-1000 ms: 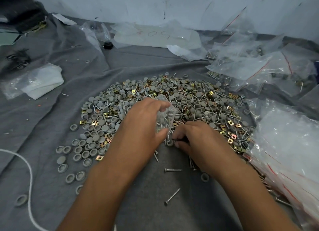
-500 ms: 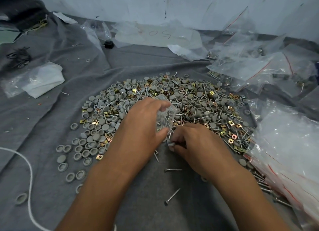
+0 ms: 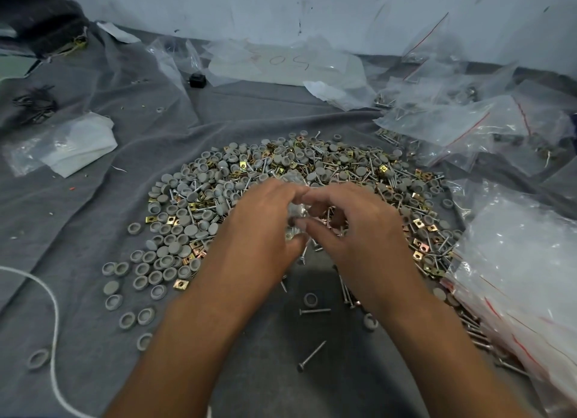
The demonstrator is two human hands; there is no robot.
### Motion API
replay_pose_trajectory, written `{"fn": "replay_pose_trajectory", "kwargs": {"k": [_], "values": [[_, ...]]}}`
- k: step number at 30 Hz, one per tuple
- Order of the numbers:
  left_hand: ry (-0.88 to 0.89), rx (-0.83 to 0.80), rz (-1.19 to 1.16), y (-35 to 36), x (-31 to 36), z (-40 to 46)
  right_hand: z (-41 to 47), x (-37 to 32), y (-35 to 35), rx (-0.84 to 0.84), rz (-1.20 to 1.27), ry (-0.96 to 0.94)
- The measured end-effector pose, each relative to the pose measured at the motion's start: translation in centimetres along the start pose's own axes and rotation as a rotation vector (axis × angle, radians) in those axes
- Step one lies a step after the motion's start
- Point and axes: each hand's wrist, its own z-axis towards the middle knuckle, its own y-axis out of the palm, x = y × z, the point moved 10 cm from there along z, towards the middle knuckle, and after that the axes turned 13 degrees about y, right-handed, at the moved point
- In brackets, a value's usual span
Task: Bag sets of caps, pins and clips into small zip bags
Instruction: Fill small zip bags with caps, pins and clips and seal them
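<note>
Where a wrinkled grey cloth (image 3: 93,230) covers the work surface, a broad flat heap (image 3: 327,174) of loose parts lies at its centre, reaching from the middle of the cloth to the right. The heap mixes round grey caps (image 3: 175,249), shallow and cup-shaped with a matt finish; thin silver pins (image 3: 315,311) with flat heads; and small square clips (image 3: 180,284) of shiny brass-coloured metal, each pierced by a hole. To the right, touching the heap's edge, lies a stack of clear bags (image 3: 524,261) with red seal lines; further filled bags (image 3: 462,121) lie crumpled at the far right. A white cord (image 3: 54,308) curves along the left edge. Above the near side of the heap, the left hand (image 3: 265,227) and the right hand (image 3: 359,227) meet, fingers curled. Between them is a small clear zip bag (image 3: 295,210), creased and glossy, pinched by the left thumb and fingers; the right fingertips pinch at its opening. Motion blur hides what the bag contains.
</note>
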Motion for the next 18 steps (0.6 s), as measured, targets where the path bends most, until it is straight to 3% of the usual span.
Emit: {"fn": "replay_pose_trajectory", "kwargs": {"k": [4, 8, 10, 18], "values": [[-0.006, 0.021, -0.012, -0.2, -0.3, -0.1, 0.1, 1.3, -0.4, -0.036, 0.027, 0.076], [-0.009, 0.035, -0.012, -0.4, -0.3, -0.2, -2.2, 4.6, 4.3, -0.499, -0.277, 0.261], [-0.008, 0.044, -0.009, -0.5, -0.3, -0.1, -3.5, 4.9, 5.7, -0.627, -0.392, 0.254], [0.016, 0.047, 0.025, -0.5, -0.3, -0.2, -3.7, 4.4, 5.5, -0.730, -0.406, 0.174]]}}
